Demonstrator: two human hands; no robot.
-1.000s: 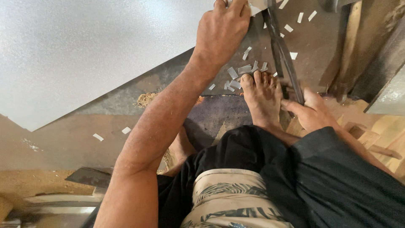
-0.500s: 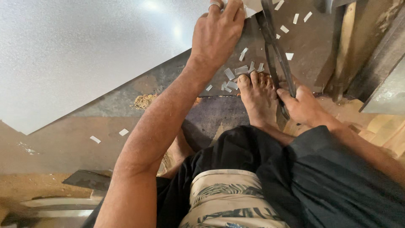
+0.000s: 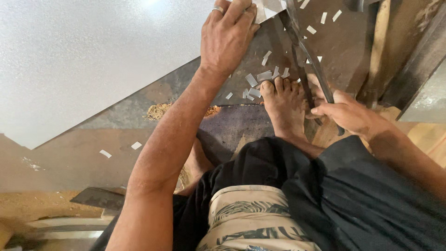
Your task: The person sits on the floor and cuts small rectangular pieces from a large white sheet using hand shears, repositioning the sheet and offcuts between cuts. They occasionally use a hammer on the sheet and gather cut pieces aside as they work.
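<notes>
**Cutting the metal sheet with shears, on the floor**

We are pressing our left hand point(image 3: 230, 35) flat, fingers together, on the corner of the big pale metal sheet point(image 3: 83, 56), probably to stop it from sliding. The sheet is lying on the dark floor plate point(image 3: 241, 79) and reaching to the shears. Our right hand point(image 3: 346, 114) is closing around the lower handles of the long shears point(image 3: 304, 56), w/ the blades pointing away toward the sheet edge. Our bare foot point(image 3: 283, 104) is resting just beside the blades, approx. to steady the tool. Small cut strips point(image 3: 265, 76) are lying scattered near the toes.
</notes>
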